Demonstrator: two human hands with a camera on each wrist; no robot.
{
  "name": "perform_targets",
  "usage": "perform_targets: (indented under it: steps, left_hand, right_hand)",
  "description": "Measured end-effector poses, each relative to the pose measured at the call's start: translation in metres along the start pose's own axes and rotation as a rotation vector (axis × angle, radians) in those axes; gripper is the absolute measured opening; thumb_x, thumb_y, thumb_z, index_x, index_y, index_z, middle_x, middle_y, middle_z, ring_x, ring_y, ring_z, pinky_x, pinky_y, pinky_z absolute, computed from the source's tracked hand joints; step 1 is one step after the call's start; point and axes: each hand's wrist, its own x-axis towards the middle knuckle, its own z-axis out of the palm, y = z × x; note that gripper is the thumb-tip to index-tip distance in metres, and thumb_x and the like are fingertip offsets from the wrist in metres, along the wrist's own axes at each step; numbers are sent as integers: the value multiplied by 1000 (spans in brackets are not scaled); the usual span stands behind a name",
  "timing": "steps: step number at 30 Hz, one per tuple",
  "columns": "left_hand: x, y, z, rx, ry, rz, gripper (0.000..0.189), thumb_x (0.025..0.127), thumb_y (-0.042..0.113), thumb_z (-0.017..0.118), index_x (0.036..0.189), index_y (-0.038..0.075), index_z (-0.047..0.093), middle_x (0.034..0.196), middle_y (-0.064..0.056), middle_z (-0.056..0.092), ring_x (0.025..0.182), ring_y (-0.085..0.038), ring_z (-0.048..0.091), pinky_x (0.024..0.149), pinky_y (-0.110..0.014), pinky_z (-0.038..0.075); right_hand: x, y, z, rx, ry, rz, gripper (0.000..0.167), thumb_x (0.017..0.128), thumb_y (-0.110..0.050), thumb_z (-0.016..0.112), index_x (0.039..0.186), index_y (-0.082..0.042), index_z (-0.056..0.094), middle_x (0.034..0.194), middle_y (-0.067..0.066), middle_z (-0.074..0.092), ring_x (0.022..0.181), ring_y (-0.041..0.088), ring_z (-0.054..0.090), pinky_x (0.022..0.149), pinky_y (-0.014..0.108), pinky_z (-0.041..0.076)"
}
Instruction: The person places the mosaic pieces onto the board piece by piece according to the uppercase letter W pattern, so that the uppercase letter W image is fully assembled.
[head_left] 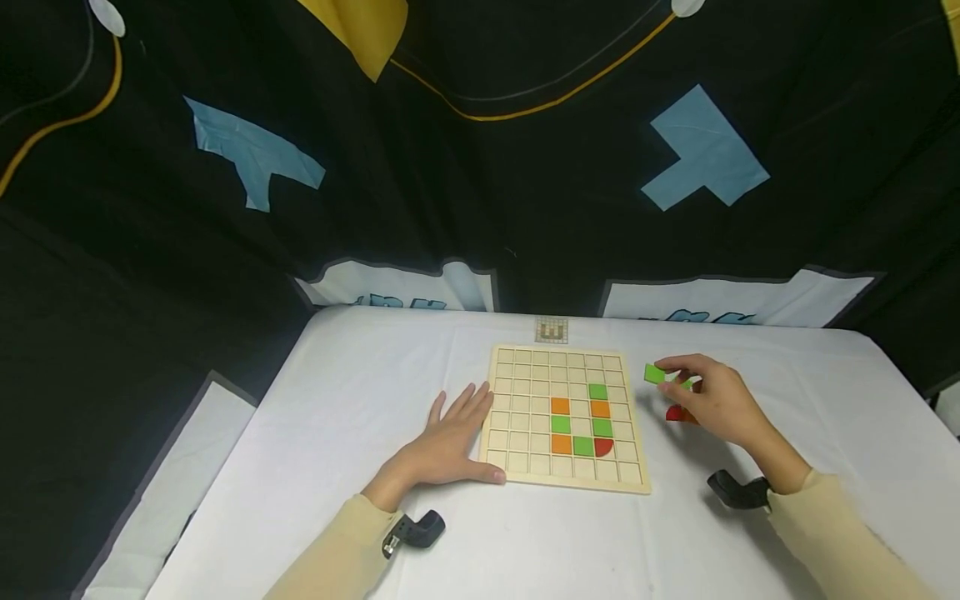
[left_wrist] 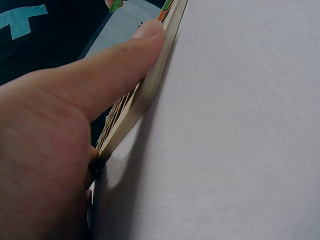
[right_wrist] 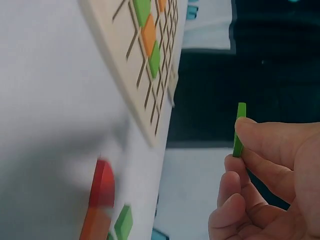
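My right hand point(head_left: 716, 402) pinches a thin green square tile point(head_left: 654, 373) between thumb and fingers, above the table just right of the wooden grid board point(head_left: 519, 417). The right wrist view shows that tile point(right_wrist: 240, 112) edge-on. Along the board's left side rests my left hand point(head_left: 448, 443), fingers extended and thumb on the near left corner. Several green tiles point(head_left: 597, 392), orange tiles point(head_left: 560, 406) and one red rounded piece point(head_left: 603, 447) lie in the board's cells, roughly in a U shape.
Under my right hand lie loose pieces: a red rounded one point(right_wrist: 102, 182), an orange one point(right_wrist: 95, 224) and a green one point(right_wrist: 124, 222). A small card with a grid pattern point(head_left: 552, 330) lies behind the board. White cloth point(head_left: 360, 375) covers the table; a dark curtain point(head_left: 480, 200) hangs behind.
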Motion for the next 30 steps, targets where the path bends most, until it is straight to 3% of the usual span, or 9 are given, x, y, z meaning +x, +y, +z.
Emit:
perform_targets:
  steps: [4,13,30]
  left_hand:
    - [0,0,0,-10,0,1,123,76,73,71,161,5,15,169,-8,6,155,-28,-1,118,-60,-9]
    - [0,0,0,-2,2,-1,123,76,72,72,162,6,15,169,-8,6,155,-28,-2,118,-60,-9]
    - [-2,3,-4,-21,-3,13,121,77,69,73,160,2,16,168,-11,8,155,-30,0,118,-61,-8]
  right_hand:
    - [-2,-6,7,31,-5,-44,34,91,-10,73,124,-3,68,107,18,64,67,21,54,52,28,46]
    - [-6,-24,23,22,3,-146,30,88,-10,77,118,-5,72,108,12,69,79,21,55,63,30,44]
    - [-12,-50,58,104,-60,-234,27,87,-9,79,114,-8,74,99,4,67,63,13,47,54,25,40]
